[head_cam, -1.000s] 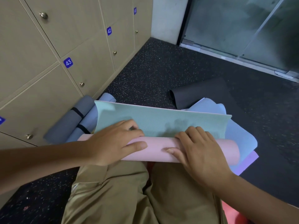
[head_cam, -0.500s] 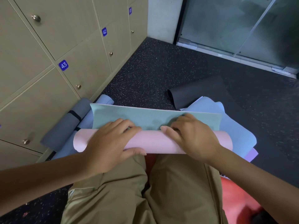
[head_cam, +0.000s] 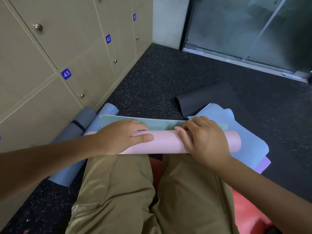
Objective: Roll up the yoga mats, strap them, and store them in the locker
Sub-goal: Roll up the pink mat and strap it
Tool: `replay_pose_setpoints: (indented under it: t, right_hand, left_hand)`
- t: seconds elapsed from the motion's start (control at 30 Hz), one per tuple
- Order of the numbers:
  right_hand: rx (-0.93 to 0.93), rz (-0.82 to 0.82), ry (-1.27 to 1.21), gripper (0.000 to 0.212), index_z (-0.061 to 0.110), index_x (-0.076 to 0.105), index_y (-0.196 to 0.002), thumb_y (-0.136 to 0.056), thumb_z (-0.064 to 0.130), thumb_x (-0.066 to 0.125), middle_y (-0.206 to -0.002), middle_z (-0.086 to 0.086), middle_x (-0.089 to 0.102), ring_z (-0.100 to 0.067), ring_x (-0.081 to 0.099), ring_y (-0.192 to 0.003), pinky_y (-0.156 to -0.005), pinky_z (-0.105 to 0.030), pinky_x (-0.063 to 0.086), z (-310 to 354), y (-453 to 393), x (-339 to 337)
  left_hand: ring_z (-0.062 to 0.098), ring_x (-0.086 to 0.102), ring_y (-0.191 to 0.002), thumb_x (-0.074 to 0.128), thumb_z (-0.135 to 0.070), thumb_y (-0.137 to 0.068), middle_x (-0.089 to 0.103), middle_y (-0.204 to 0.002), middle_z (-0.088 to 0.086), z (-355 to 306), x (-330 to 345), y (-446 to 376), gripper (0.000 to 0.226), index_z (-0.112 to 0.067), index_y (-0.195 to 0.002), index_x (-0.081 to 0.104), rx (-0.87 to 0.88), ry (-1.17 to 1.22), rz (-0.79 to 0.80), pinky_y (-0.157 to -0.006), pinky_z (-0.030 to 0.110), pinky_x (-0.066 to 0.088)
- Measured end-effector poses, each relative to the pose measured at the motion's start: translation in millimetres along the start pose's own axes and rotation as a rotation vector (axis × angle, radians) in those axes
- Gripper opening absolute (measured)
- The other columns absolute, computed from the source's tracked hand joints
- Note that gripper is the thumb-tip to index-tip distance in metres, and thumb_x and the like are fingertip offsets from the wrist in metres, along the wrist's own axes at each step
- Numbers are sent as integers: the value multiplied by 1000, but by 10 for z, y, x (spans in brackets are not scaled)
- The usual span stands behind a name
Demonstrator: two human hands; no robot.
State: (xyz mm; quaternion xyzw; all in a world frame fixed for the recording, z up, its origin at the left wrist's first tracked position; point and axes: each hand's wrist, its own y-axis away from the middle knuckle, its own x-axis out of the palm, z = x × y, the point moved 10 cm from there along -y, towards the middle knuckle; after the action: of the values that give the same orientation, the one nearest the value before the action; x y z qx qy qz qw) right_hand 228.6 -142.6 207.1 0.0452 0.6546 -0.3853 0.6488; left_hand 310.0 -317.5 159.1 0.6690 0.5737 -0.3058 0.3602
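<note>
A mat, pink outside and teal inside, is almost fully rolled into a pink roll (head_cam: 166,142) lying across in front of my knees. A narrow flat strip of its teal side (head_cam: 162,123) sticks out beyond the roll. My left hand (head_cam: 121,137) wraps over the roll's left part, thumb along the near side. My right hand (head_cam: 206,141) curls over the right part, fingertips at the teal strip. Two rolled mats lie by the lockers (head_cam: 87,78): a grey one (head_cam: 81,122) with a black strap and a light blue one (head_cam: 67,173).
Under the roll lies a flat light blue mat (head_cam: 249,137) over a purple one (head_cam: 264,165). A black mat (head_cam: 207,98) curls on the speckled floor beyond. A red mat (head_cam: 248,210) is under my knees. Locker doors are closed. A glass door (head_cam: 244,27) stands at the back right.
The roll has moved away from me and the flat teal strip has become much narrower. Both hands have gone forward with the roll.
</note>
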Motion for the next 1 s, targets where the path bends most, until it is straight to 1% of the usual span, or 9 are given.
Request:
replay_pose_setpoints:
  t: [0.13, 0.2, 0.3, 0.4, 0.53, 0.63, 0.77, 0.87, 1.0]
  right_hand:
    - [94, 150, -66, 60, 23, 65, -69, -96, 65, 33, -66, 2, 55, -23, 57, -67, -55, -31, 34, -156, -209, 203]
    - [167, 268, -90, 65, 24, 56, -61, -93, 72, 27, -63, 3, 55, -23, 56, -65, -54, -33, 37, -246, -298, 336]
    - [258, 424, -149, 67, 19, 49, -55, -95, 71, 37, -57, -1, 55, -24, 56, -63, -53, -33, 37, -352, -394, 492]
    - [276, 467, -149, 66, 16, 49, -57, -97, 68, 41, -58, -2, 55, -25, 57, -63, -53, -33, 36, -377, -453, 564]
    - [243, 388, -143, 56, 21, 48, -61, -99, 62, 43, -61, 3, 54, -23, 56, -65, -54, -34, 38, -371, -521, 525]
    - [162, 237, -152, 47, 23, 49, -64, -100, 53, 47, -66, 7, 52, -22, 56, -67, -55, -37, 44, -327, -519, 400]
    - [-12, 109, -48, 41, 17, 64, -87, -102, 47, 41, -82, -1, 61, -27, 57, -77, -68, -42, 48, -275, -321, 255]
    - [-76, 80, 81, 39, 17, 66, -102, -102, 45, 38, -94, -2, 64, -30, 57, -85, -76, -45, 47, -316, -169, 171]
    - [-33, 25, 86, 42, 18, 69, -108, -104, 46, 38, -96, -2, 67, -30, 61, -89, -78, -43, 46, -432, -105, 149]
  left_hand:
    - [19, 61, -93, 46, -58, -100, 62, -104, -5, -228, -314, 142, 46, -19, -111, 69, 118, -294, -460, -79, 43, 53]
    - [26, 61, -93, 48, -49, -101, 63, -109, 1, -399, -265, 191, 42, -15, -115, 69, 156, -418, -537, -77, 46, 53]
    - [31, 60, -99, 48, -56, -98, 62, -117, 6, -443, -80, 180, 53, -12, -123, 67, 103, -509, -522, -79, 47, 51]
    - [33, 60, -100, 43, -57, -101, 62, -119, 7, -384, -55, 139, 55, -13, -125, 66, 55, -526, -554, -80, 48, 52]
    - [30, 59, -94, 26, -58, -107, 62, -115, 7, -337, -24, 44, 62, -13, -126, 65, 80, -563, -531, -78, 46, 52]
    - [28, 59, -93, 22, -58, -107, 61, -114, 3, -284, -30, 2, 62, -16, -125, 65, 67, -558, -501, -76, 43, 51]
    - [24, 59, -93, 22, -58, -104, 59, -110, -3, -176, -86, -144, 57, -24, -122, 64, -11, -506, -418, -71, 41, 50]
    - [18, 56, -99, 18, -64, -99, 55, -107, -10, -59, -130, -283, 57, -32, -118, 60, -71, -362, -306, -75, 43, 51]
    - [14, 56, -89, 15, -71, -94, 52, -91, -10, 31, -152, -455, 57, -34, -100, 59, -93, -173, -173, -78, 43, 49]
